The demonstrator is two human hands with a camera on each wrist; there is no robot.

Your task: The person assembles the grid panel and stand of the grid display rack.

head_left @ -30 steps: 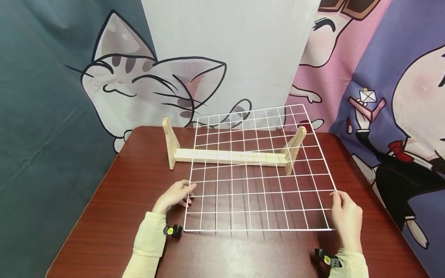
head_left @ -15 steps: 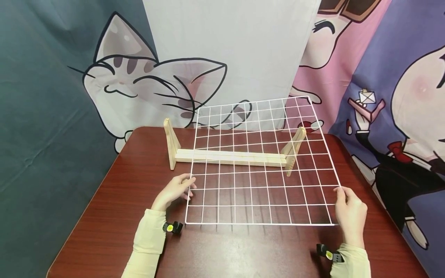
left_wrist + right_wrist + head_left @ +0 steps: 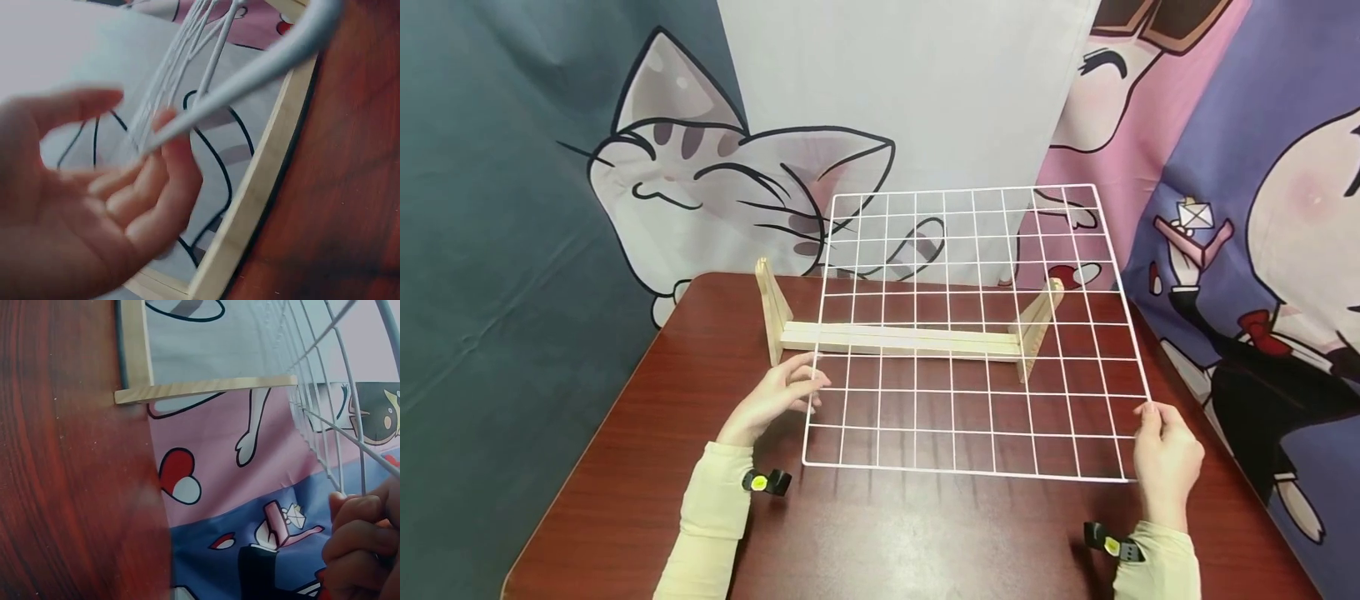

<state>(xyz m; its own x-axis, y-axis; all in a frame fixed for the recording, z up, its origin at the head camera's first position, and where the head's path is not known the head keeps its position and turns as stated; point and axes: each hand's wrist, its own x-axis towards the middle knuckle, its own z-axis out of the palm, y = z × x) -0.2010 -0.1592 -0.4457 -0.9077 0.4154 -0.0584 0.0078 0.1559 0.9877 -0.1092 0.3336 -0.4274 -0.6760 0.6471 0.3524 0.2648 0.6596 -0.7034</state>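
A white wire grid panel (image 3: 955,472) is held tilted above the table, its far edge raised. At its right edge my right hand (image 3: 1168,454) pinches the wire between thumb and fingers. My left hand (image 3: 777,398) is at the left edge; in the left wrist view the edge wire (image 3: 250,81) lies across its lightly bent fingers (image 3: 178,162), with the thumb (image 3: 81,106) apart from it. Behind the grid, a pale wooden stand (image 3: 895,340) rests on the table, a crossbar joining two tapered uprights. Wires cross in front of part of it.
The reddish-brown table (image 3: 895,542) has rounded far corners. Close behind it hangs a printed cloth backdrop (image 3: 970,100) with cartoon figures, and the grid's raised edge overlaps it in view. A black camera (image 3: 767,482) is strapped at the left wrist, another (image 3: 1112,546) at the right.
The grid's far edge has risen and its near edge has moved away, both steadily. My left hand has slid a little farther along; my right hand has shifted slightly right. The stand has not moved.
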